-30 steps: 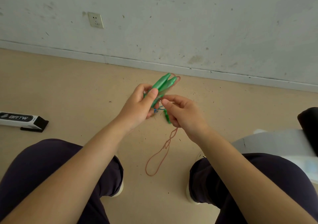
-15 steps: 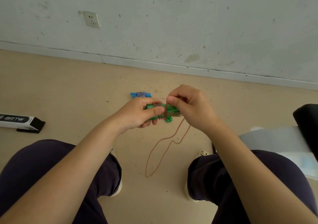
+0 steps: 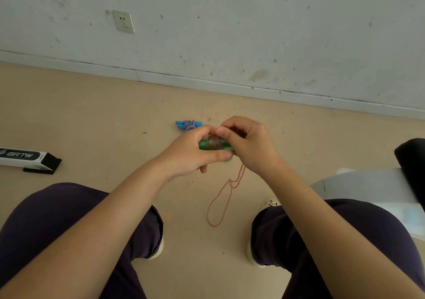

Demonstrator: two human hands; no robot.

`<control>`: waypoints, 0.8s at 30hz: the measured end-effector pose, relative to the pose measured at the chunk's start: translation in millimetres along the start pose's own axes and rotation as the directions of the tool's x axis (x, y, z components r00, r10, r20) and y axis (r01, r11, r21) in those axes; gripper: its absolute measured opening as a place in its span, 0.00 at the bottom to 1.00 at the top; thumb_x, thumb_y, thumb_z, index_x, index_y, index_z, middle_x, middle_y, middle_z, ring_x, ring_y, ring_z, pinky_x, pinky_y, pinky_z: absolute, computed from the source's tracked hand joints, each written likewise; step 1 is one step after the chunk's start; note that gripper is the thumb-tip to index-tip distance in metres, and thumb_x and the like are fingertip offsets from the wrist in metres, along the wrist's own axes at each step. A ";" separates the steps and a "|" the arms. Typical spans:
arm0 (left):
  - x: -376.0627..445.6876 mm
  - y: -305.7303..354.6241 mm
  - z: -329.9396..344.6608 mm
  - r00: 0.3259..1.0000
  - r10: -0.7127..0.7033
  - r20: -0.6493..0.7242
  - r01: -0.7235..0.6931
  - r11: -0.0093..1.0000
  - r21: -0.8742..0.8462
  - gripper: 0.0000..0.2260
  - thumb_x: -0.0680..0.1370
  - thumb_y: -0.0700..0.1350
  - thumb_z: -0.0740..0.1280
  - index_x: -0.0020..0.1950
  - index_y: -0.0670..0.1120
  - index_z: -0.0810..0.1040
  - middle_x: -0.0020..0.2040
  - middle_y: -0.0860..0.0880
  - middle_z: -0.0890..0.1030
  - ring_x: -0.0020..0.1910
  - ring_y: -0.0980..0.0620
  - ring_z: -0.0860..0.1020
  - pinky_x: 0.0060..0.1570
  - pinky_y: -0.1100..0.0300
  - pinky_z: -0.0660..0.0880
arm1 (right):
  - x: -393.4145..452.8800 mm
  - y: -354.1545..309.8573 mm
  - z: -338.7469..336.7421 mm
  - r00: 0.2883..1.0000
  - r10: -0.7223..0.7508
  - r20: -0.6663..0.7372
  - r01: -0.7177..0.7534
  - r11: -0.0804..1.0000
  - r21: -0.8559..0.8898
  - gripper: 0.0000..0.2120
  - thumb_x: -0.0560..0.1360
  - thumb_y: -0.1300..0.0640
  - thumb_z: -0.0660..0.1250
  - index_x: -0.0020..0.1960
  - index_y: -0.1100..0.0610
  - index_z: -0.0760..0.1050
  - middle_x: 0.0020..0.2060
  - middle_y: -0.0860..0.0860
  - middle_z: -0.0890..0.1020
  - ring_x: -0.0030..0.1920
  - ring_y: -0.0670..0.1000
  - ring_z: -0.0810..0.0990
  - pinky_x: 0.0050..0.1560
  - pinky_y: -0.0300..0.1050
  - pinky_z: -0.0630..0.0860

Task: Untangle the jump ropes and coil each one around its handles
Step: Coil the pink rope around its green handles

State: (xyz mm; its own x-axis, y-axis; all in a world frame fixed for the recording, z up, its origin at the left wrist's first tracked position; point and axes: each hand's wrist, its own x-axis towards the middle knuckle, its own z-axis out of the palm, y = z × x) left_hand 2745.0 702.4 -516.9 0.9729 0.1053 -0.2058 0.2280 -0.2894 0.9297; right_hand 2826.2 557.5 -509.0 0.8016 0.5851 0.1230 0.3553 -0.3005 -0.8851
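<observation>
My left hand (image 3: 195, 154) grips two green jump-rope handles (image 3: 212, 144) held side by side and level, with several turns of thin orange rope around them. My right hand (image 3: 248, 144) pinches that orange rope (image 3: 220, 204) at the handles' right end. The loose rest of the rope hangs down in a long loop toward the floor between my knees. On the floor behind my left hand lies a second jump rope with blue handles (image 3: 189, 125), its blue-and-white cord wound around them.
A black-and-white box marked BRTW (image 3: 27, 158) lies on the beige floor at the left. A grey-white surface (image 3: 368, 183) and a black object (image 3: 411, 160) sit at the right. The wall with a socket (image 3: 123, 21) runs behind.
The green handles went from pointing up to lying level. More orange rope is wound on them, and the hanging loop is shorter. My right hand has risen over the handles.
</observation>
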 end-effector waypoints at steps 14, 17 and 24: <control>2.0 -6.9 -2.6 0.995 0.103 0.013 -0.103 0.995 0.015 0.24 0.69 0.59 0.73 0.63 0.56 0.74 0.54 0.51 0.84 0.54 0.51 0.83 0.56 0.48 0.78 | 1.3 0.2 -11.2 0.989 0.140 0.040 -0.145 0.975 0.171 0.08 0.76 0.54 0.71 0.43 0.56 0.74 0.32 0.49 0.77 0.33 0.48 0.74 0.34 0.45 0.72; 0.8 -3.5 -2.2 0.993 0.121 0.010 -0.121 0.993 0.013 0.21 0.75 0.53 0.73 0.65 0.59 0.71 0.52 0.49 0.84 0.37 0.60 0.78 0.34 0.65 0.72 | 1.8 -0.9 -14.1 0.971 0.213 0.105 -0.230 0.955 0.189 0.12 0.76 0.51 0.70 0.46 0.61 0.79 0.32 0.51 0.79 0.30 0.46 0.75 0.33 0.42 0.72; 2.0 -1.5 -2.7 0.981 0.168 -0.096 -0.181 0.973 -0.144 0.13 0.79 0.42 0.68 0.61 0.56 0.76 0.30 0.57 0.77 0.25 0.58 0.68 0.27 0.63 0.66 | 3.1 1.8 -21.9 0.912 0.185 0.365 -0.353 0.807 0.474 0.17 0.80 0.48 0.64 0.53 0.62 0.80 0.41 0.56 0.80 0.37 0.52 0.75 0.39 0.45 0.69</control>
State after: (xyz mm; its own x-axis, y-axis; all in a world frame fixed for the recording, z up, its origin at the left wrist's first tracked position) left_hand 2746.5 705.6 -517.8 0.9892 0.1458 -0.0163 0.0403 -0.1634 0.9857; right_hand 2839.8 542.3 -500.5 0.6219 0.7529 -0.2155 -0.2245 -0.0923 -0.9701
